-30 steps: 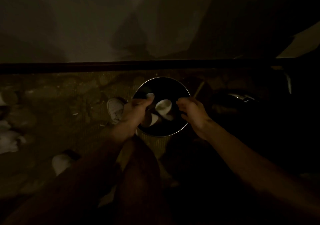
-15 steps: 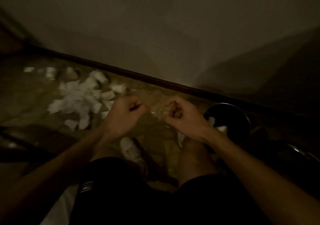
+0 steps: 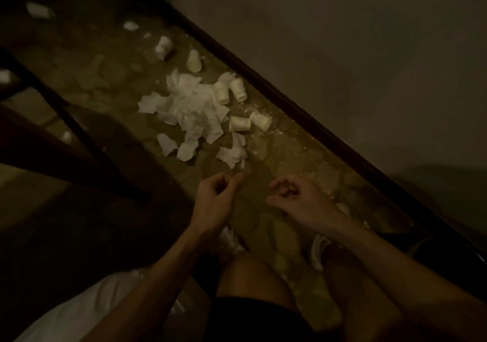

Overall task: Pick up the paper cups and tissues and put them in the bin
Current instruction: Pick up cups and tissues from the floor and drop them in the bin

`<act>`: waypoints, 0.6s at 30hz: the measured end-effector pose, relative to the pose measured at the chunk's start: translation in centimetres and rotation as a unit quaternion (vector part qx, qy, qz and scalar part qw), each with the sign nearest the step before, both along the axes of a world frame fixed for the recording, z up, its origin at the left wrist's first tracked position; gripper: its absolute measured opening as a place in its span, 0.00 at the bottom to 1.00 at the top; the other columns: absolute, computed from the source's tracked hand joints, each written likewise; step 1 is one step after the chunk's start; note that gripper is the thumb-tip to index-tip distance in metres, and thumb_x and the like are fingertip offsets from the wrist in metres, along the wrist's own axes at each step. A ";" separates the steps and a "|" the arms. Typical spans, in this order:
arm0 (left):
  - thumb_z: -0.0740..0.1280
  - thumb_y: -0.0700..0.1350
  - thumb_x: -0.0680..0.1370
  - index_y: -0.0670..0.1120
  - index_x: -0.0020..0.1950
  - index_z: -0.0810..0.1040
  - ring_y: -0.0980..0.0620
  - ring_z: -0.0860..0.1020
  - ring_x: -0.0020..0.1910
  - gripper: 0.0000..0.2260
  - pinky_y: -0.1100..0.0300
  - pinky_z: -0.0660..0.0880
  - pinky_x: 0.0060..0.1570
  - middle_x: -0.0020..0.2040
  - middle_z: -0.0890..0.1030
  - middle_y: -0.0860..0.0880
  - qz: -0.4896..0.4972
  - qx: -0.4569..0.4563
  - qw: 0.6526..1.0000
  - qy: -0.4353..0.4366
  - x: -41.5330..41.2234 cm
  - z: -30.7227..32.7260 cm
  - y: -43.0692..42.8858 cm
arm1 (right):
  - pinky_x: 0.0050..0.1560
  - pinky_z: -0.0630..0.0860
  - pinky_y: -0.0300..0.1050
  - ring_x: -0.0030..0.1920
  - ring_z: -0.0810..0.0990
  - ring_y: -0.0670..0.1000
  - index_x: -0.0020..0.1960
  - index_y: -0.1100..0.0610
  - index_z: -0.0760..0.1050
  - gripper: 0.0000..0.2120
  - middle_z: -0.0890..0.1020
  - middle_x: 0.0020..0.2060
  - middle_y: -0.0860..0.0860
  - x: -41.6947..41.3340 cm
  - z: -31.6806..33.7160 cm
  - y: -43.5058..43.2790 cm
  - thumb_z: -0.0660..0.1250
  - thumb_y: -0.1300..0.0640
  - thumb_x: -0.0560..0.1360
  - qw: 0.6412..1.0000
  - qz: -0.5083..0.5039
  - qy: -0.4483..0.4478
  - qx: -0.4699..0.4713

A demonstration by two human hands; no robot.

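Lighting is dim; fine detail is limited.

Left hand: held above the floor, palm turned inward, fingers loosely curled with the thumb lying close to the index fingertip. Nothing is visible in it.

Right hand: beside the left and apart from it, fingers loosely curled toward the palm. Nothing is visible in it.

Tissues: a white crumpled heap on the floor ahead of both hands, not touched by either. Loose scraps lie around its near edge; the nearest scrap sits just beyond the left hand's fingertips. Further small white pieces are scattered towards the upper left.

Paper cups: six counted, all on their sides on the floor. Two lie side by side against the far edge of the heap. Two more lie just right of the heap, near the skirting board. Two others lie farther off, beyond the heap.

Surroundings: a plain wall rises above the skirting board. A dark wooden frame crosses the left side. White shoes and black shorts show below the forearms. A dark curved rim shows at the lower right edge; too dim to identify
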State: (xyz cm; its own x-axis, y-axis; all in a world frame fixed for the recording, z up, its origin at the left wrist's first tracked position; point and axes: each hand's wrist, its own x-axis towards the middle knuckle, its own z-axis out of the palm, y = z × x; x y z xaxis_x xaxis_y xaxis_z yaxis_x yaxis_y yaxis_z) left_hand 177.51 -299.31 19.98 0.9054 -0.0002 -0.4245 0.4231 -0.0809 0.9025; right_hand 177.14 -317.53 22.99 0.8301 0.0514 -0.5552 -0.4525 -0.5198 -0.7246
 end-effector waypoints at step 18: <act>0.68 0.48 0.79 0.55 0.68 0.69 0.55 0.79 0.52 0.19 0.57 0.81 0.46 0.66 0.74 0.49 0.088 0.050 0.971 0.219 17.9 -30.7 -1.3 | 0.70 0.70 0.55 0.74 0.65 0.52 0.78 0.47 0.56 0.37 0.65 0.75 0.48 25.3 -31.9 1.1 0.71 0.55 0.75 0.977 0.171 0.101 -0.080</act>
